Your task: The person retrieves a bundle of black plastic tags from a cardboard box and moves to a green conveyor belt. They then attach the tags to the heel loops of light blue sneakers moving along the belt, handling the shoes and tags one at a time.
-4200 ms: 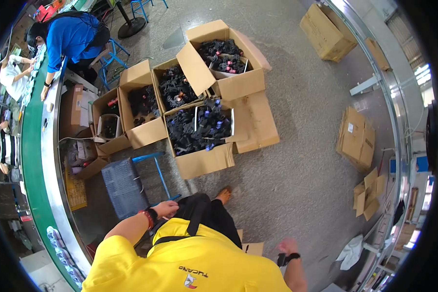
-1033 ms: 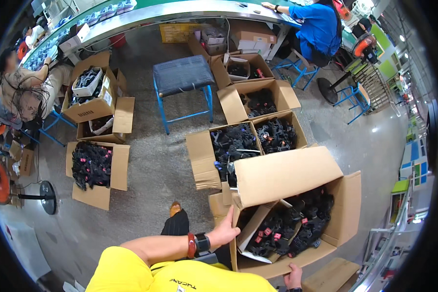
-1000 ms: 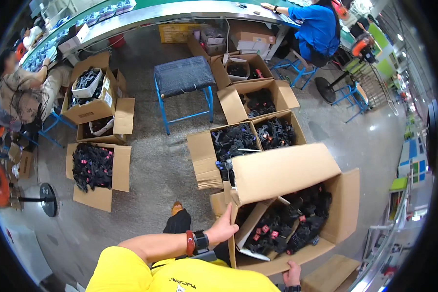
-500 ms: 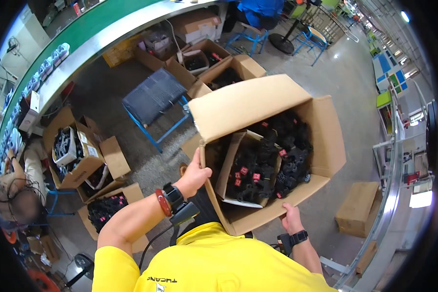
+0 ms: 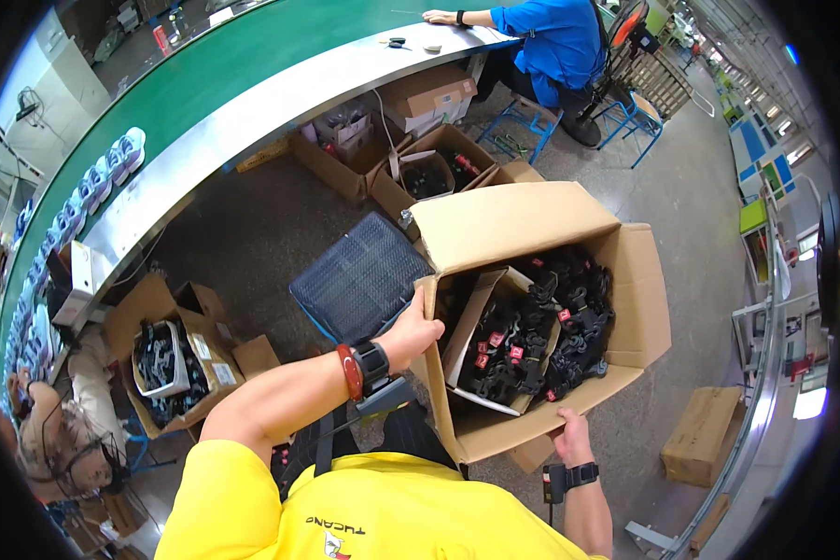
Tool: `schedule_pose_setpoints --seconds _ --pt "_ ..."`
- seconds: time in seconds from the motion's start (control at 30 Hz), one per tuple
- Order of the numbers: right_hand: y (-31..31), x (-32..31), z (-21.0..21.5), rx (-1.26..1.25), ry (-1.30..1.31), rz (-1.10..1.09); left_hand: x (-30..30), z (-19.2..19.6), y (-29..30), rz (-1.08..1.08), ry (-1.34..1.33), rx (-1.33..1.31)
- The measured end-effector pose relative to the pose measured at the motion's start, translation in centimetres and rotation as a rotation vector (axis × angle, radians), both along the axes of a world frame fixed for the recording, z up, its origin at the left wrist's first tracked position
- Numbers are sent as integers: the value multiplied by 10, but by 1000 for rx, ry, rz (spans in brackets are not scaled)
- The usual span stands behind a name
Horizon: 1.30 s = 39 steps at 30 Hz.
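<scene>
Between my hands is a large open cardboard box (image 5: 639, 289), tilted, its flaps spread outward. Inside lie many tangled black plastic pieces (image 5: 583, 289) with small red tags, and a smaller white-edged carton (image 5: 470, 322) holding more of them. My left hand (image 5: 413, 334) grips the box's near left edge, fingers partly hidden behind the cardboard. On the near right, my right hand (image 5: 572, 439) holds the lower edge, with its fingers tucked beneath. Just past the box's left side is a dark mesh-topped stool (image 5: 364, 278) with blue legs.
A long bench with a green belt (image 5: 299, 42) curves across the far side, bearing a row of shoes (image 5: 93, 187). Open cartons (image 5: 345, 177) stand beneath it. A person in blue (image 5: 560, 47) sits at the bench; another person (image 5: 70, 439) is at left. A closed carton (image 5: 700, 437) lies at right.
The whole view has shifted, with the stool and bench now nearer. Both hands keep hold of the box, which sits slightly lower and farther right in the picture. The person in blue shows more fully.
</scene>
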State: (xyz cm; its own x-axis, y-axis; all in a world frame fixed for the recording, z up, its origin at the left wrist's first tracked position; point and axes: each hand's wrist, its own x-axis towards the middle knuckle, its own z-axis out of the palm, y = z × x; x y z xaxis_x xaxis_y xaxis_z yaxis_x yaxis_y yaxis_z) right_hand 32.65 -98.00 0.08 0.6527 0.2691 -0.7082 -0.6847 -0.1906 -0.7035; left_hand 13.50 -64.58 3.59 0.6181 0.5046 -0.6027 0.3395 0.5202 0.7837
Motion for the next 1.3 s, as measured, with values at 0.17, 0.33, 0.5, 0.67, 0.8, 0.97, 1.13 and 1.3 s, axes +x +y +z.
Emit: schedule_pose_setpoints --seconds 0.17,0.33,0.5,0.67,0.8,0.97,1.13,1.3 --pt "73 16 34 -73 -101 -12 17 -1 84 -59 -49 -23" --pt "157 43 53 -153 -110 -49 53 8 177 -129 -78 -60" --pt "247 107 13 -41 -103 -58 114 -27 257 -102 -74 -101" --pt "344 146 -44 -46 -124 -8 144 -106 338 -64 -21 -69" --pt "387 180 -97 -90 -77 49 162 -147 377 -74 16 -93" --pt "417 204 -143 -96 -82 46 177 -198 399 -55 9 -127" --pt "427 232 -196 -77 -50 92 185 -253 401 30 67 -75" --pt "428 256 -230 -54 -46 93 191 -288 394 -30 138 -124"
